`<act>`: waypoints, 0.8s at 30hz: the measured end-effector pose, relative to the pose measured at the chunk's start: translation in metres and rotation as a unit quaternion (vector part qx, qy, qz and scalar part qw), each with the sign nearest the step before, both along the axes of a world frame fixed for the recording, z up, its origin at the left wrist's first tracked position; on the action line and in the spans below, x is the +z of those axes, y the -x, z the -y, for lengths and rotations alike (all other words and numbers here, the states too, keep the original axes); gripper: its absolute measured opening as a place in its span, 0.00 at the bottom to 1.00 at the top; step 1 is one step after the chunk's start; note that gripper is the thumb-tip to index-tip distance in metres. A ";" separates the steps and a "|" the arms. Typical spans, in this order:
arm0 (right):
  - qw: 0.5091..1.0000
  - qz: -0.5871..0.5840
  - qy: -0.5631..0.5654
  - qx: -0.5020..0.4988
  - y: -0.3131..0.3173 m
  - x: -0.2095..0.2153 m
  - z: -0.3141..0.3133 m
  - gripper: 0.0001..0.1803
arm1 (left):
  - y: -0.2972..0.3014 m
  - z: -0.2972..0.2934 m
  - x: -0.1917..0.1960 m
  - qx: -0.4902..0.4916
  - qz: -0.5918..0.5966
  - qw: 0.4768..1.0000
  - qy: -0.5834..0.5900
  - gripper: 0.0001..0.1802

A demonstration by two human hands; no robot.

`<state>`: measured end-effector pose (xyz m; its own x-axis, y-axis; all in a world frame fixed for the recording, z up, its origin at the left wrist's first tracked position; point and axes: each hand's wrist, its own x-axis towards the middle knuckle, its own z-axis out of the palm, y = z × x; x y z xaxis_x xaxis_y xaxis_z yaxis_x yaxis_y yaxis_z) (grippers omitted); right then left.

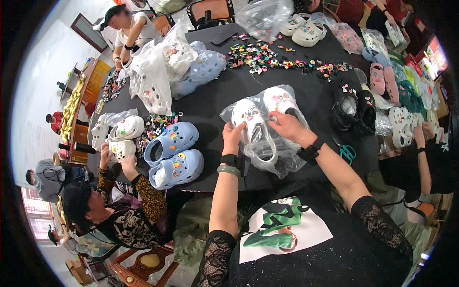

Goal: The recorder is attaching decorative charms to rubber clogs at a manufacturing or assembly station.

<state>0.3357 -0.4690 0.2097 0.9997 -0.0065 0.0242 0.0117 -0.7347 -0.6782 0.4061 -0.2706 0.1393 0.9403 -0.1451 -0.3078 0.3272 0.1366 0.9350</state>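
Note:
A pair of white clogs decorated with small charms lies on a clear plastic bag (287, 165) in front of me, toes pointing away. My left hand (233, 137) grips the outer side of the left white clog (248, 112), thumb near its upper edge. Over the opening of the right white clog (278, 97) is my right hand (289, 128), its thumb and fingers bent against the clog's inner side. Dark openings show in both clogs, and the left one's heel strap points toward me. Part of the right clog is hidden behind my right hand.
Blue clogs (172, 143) stand left, black clogs (346, 103) right, near teal-handled scissors (347, 153). Loose charms (258, 57) are heaped across the dark table (224, 103). A person (114, 210) at left handles a white clog (123, 150); bagged clogs (152, 81) stand beyond.

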 end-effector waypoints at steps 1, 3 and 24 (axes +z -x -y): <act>1.000 0.000 0.002 0.003 0.001 -0.006 0.001 0.18 | -0.002 0.002 -0.011 0.003 0.000 1.000 0.002 0.22; 0.998 -0.054 -0.016 -0.041 0.009 -0.010 0.000 0.17 | -0.006 0.006 -0.033 0.068 0.086 0.992 -0.068 0.24; 0.961 0.095 -0.251 -0.069 0.022 -0.028 0.003 0.12 | 0.013 -0.033 -0.112 -0.116 0.240 0.932 -0.245 0.53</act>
